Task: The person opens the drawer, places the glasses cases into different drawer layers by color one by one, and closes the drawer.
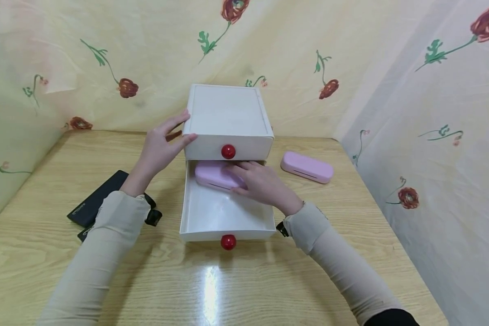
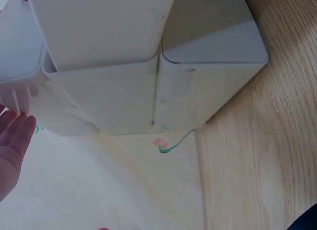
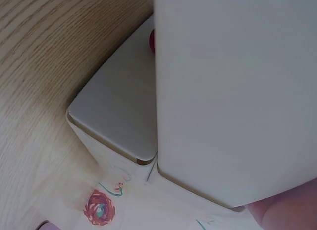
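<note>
A white drawer unit point(image 1: 230, 111) has its lower drawer point(image 1: 228, 217) pulled out, with a purple case point(image 1: 217, 175) lying inside near the back. The right hand point(image 1: 265, 185) reaches into that drawer and grips the right end of the case, its thumb at the front side and fingers over the top. My left hand point(image 1: 159, 147) rests against the unit's upper left side, fingers and thumb spread. In the left wrist view, the left fingers point(image 2: 22, 128) lie nearly straight by the white side wall point(image 2: 49, 103). The right wrist view shows only part of the right hand point(image 3: 290, 210) beside a drawer point(image 3: 233, 91).
A second purple case point(image 1: 307, 167) lies on the table point(image 1: 228, 276) right of the unit. Dark flat items point(image 1: 98, 199) lie on the left, partly under the left forearm. Red knobs stick out from the upper front point(image 1: 228, 151) and lower drawer. Flowered cloth point(image 1: 155, 54) hangs behind.
</note>
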